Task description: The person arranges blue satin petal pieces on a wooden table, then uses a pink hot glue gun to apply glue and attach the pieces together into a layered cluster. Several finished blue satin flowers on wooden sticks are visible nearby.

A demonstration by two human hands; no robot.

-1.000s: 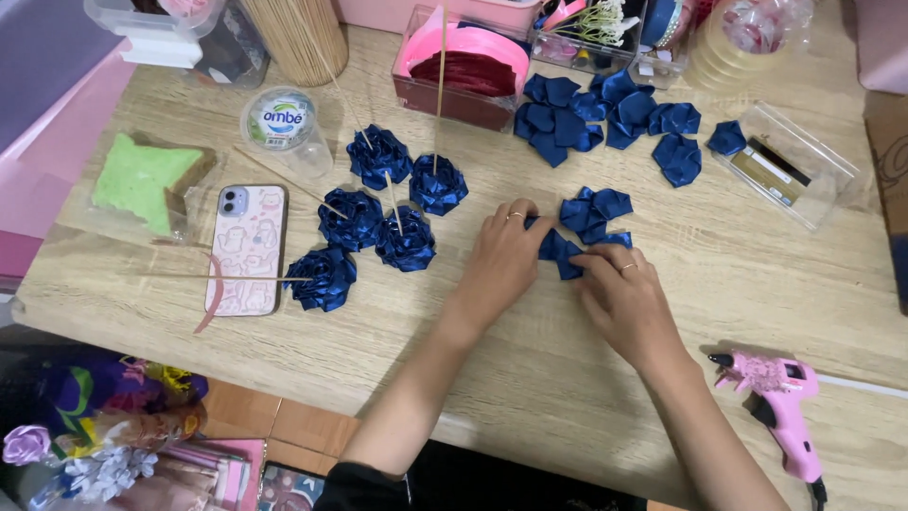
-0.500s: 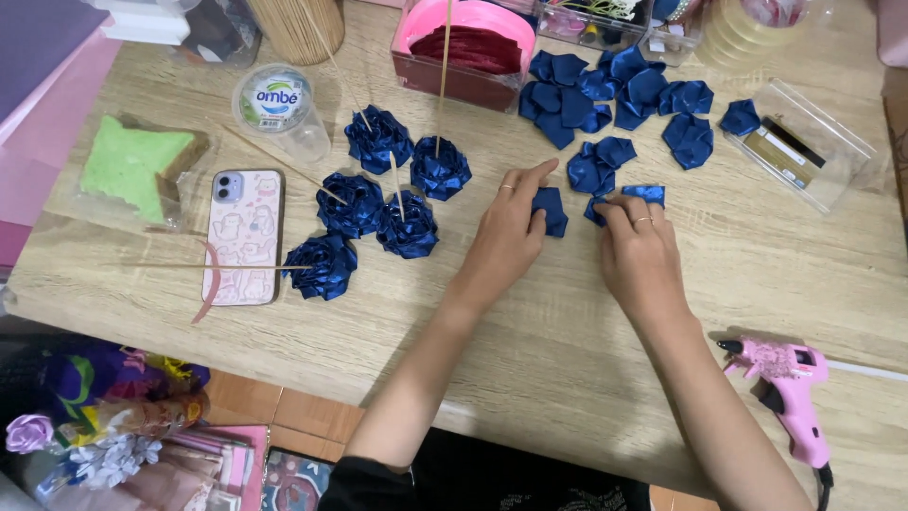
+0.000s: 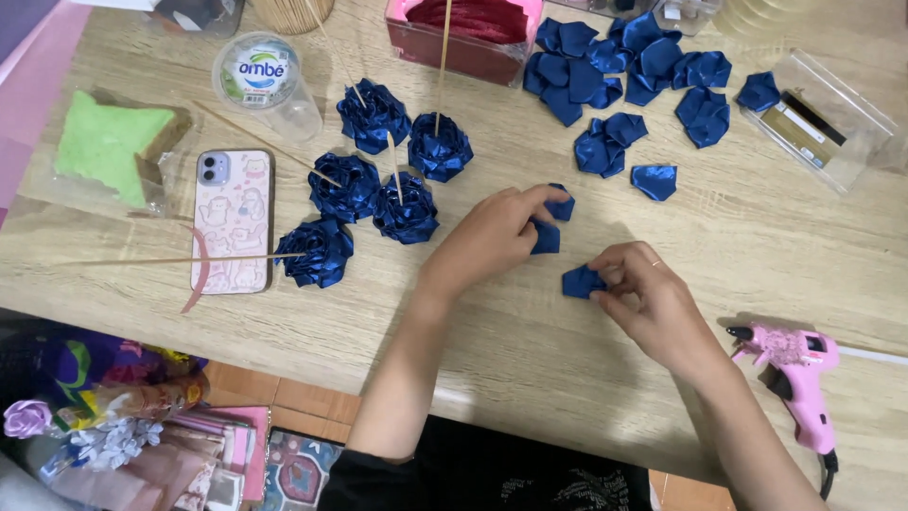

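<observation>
Far left on the worktop (image 3: 530, 378) a green star-shaped sponge (image 3: 106, 142) sits in its wrapper, and beside it the phone (image 3: 233, 220) in its pink patterned case and the lidded plastic cup (image 3: 261, 76) lie where they lay half a second ago. Next come the five finished blue satin roses (image 3: 378, 189) on their wooden skewers, clustered and unmoved. Now the action: the left hand (image 3: 492, 237) has slid down and toward the middle since the earlier frame, its grip pinched narrow on a pair of folded blue petals (image 3: 550, 222), thumb under and fingertips over, so the petals poke out just past the fingers. Right of it, the right hand (image 3: 653, 303) has pulled back from the loose petals toward the near edge, and its grip is closed tight on a single folded blue petal (image 3: 582, 281), which sticks out to the left of thumb and forefinger, near the other hand's pair but apart from it. Above both hands a heap of loose blue petals (image 3: 624, 66) spreads out by the pink box (image 3: 416, 43), with one lone petal (image 3: 654, 180) lying just below the heap. Further right stands a clear plastic tray (image 3: 823, 118), and at the near right edge the pink glue gun (image 3: 799, 374) lies on its side, well clear of the right hand.
</observation>
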